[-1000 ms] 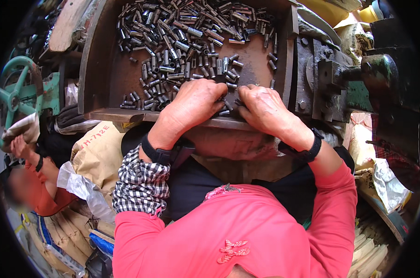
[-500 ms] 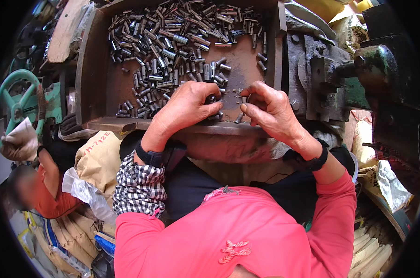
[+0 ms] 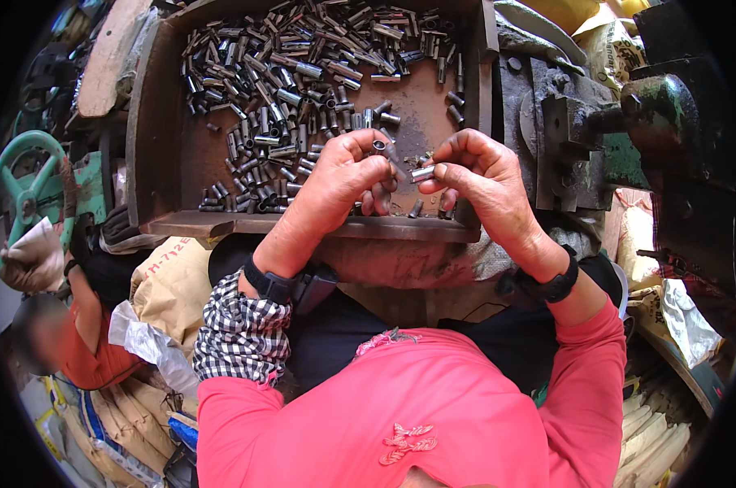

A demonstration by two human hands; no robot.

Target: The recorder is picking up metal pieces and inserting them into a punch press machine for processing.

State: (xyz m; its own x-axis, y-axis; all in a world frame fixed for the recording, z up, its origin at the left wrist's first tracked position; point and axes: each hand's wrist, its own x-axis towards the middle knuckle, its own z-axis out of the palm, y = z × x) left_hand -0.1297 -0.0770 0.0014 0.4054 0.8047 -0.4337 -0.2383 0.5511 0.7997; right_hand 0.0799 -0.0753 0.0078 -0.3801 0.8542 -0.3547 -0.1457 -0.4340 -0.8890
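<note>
My left hand (image 3: 353, 175) is above the front part of a brown metal tray (image 3: 433, 232), its thumb and forefinger closed on a short metal tube (image 3: 379, 146) whose open end shows. Close by on the right, my right hand (image 3: 483, 175) pinches a shiny short metal tube (image 3: 422, 173) held roughly level, pointing toward my left hand. Between the hands there is a small gap. Beneath them lie a few loose tubes (image 3: 416, 208) near the tray's front wall. A large heap of similar metal tubes (image 3: 295, 69) covers the tray's far and left parts.
Right of the tray stands a heavy dark machine (image 3: 567, 146). A green handwheel (image 3: 28, 199) is at the left, with another person's gloved hand (image 3: 34, 252) by it. Paper sacks (image 3: 173, 281) lie at the left, and more stacked sacks (image 3: 652, 443) at the lower right.
Both hands have lifted slightly from the tray floor. The right hand's tube has turned from upright to nearly level, and the left hand's tube now shows its open end.
</note>
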